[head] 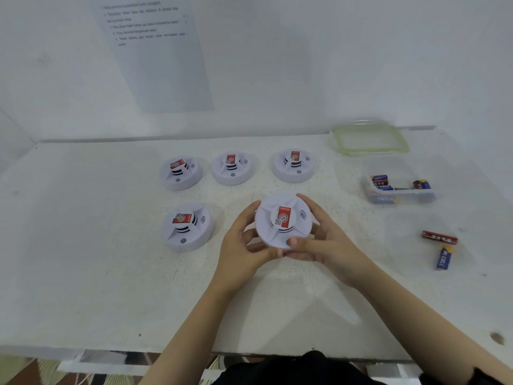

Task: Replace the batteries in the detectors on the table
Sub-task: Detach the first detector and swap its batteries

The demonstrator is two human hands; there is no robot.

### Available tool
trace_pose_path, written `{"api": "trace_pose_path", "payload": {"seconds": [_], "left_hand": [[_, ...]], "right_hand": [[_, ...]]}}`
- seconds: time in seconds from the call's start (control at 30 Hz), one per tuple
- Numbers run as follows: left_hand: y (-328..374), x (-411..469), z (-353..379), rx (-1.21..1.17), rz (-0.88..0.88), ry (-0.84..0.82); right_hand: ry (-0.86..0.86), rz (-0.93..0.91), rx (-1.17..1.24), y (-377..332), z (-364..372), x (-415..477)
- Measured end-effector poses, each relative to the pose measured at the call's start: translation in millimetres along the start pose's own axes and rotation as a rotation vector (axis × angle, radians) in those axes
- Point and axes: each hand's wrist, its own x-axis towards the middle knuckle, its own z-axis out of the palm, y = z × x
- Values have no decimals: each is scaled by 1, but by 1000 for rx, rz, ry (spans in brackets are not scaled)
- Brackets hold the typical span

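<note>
Battery brand lettering only
The blue battery (444, 257) near right on the worktop (83, 245) reads "CELL" after two unclear letters, as does a boxed battery (384, 187); print on the wall sheet (155, 51) and the held detector (266, 222) is too blurred

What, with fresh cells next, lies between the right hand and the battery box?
Nothing visible: bare table separates the right hand, gripping the detector, from the battery box. A red battery and a blue battery lie off that line.
</note>
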Motion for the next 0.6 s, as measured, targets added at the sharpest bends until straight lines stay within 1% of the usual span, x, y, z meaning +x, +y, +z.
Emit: {"api": "trace_pose_path", "payload": {"seconds": [0.2,0.6], "left_hand": [[0,-1,1,13,2,-33],[-8,0,1,-3,-9,6]], "right_hand": [[23,-23,-6,9,0,2],[55,-33,-24,11,-1,2]]}}
